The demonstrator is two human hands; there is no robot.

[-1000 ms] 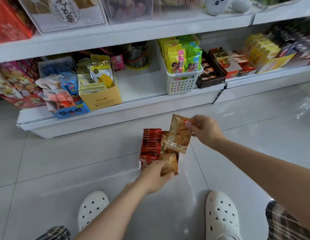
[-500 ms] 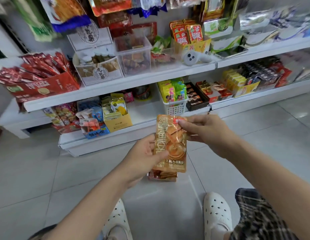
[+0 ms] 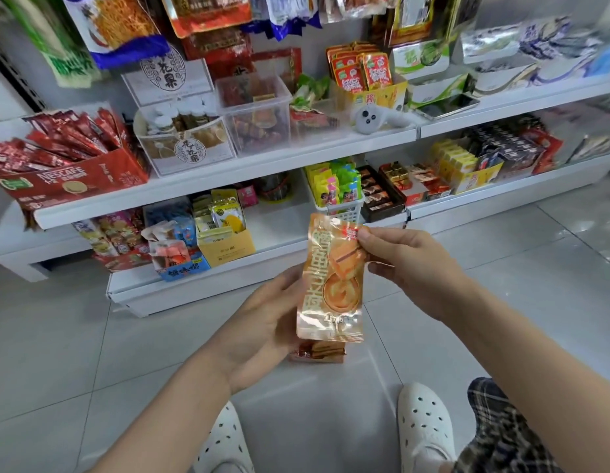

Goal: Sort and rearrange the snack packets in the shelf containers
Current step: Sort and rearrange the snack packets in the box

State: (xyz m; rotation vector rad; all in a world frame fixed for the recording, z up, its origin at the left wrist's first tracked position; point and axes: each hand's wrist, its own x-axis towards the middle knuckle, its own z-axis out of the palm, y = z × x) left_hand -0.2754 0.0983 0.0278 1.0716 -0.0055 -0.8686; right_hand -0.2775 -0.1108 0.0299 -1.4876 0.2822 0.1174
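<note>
Raised since the earlier frame, the orange snack packet now stands upright and higher before the lower shelf, and the view has tilted up to take in the upper shelf. Right hand pinches the packet's top right corner; left hand grips a stack of packets behind its lower edge. White basket sits far behind; white clogs near, on the tiled floor.

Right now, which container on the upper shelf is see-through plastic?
The clear tub in the middle of that shelf, holding loose dark and orange snacks. The red Nescafe box to its left and the yellow box to its right are printed cardboard.
</note>
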